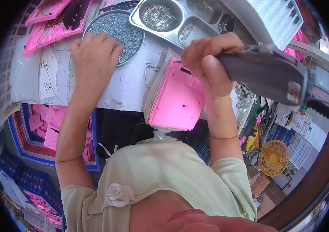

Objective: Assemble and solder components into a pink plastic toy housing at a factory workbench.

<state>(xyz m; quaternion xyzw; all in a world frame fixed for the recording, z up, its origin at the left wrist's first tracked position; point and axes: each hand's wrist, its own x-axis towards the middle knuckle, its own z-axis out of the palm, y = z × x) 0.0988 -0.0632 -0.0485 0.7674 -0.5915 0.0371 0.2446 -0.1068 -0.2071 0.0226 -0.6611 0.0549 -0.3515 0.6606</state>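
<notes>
My left hand (96, 52) lies over a round metal dish of small silver screws (112, 29). Its fingers curl down toward the screws, and their tips are hidden from view. A dark grey electric screwdriver (263, 71) is gripped in my right hand (212, 58), its body tilted out to the right. The tip of its thin bit shows at the far left corner of a pink plastic casing (178, 100); whether it touches cannot be told. That casing sits in a worn, film-wrapped holder (153, 91) at the table's near edge, close to my body.
A metal compartment tray (174, 23) with small metal parts stands at the back. Pink parts with wires (48, 29) lie far left. Below the table at left is a blue crate (52, 158) of pink pieces. A coiled black cable (321, 106) runs off the screwdriver; a yellow basket (273, 157) is lower right.
</notes>
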